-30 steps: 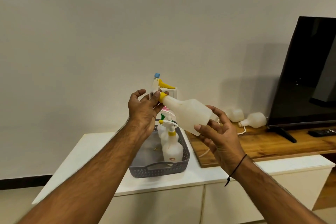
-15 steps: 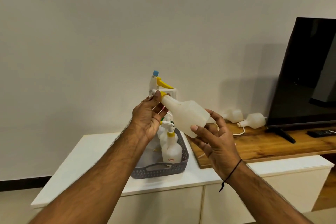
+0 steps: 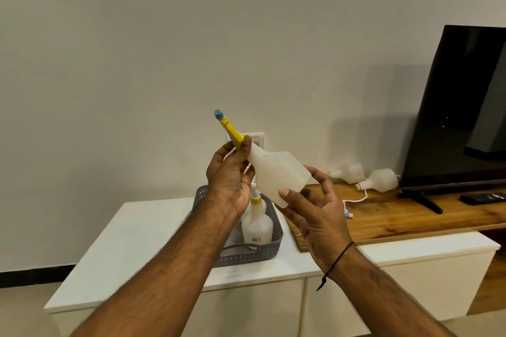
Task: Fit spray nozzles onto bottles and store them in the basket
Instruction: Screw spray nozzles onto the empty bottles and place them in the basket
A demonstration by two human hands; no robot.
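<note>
A person's left hand curls round the neck of a white bottle beneath its yellow spray nozzle, while the right hand pinches the base, held tilted above a grey basket holding a fitted bottle on a white cabinet

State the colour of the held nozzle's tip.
Blue: the nozzle tip, clearest in the head view.

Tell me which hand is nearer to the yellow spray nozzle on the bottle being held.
Left. The left hand grips the spray nozzle at its yellow collar, touching it; the right hand holds the bottle at its base, away from the nozzle.
</note>
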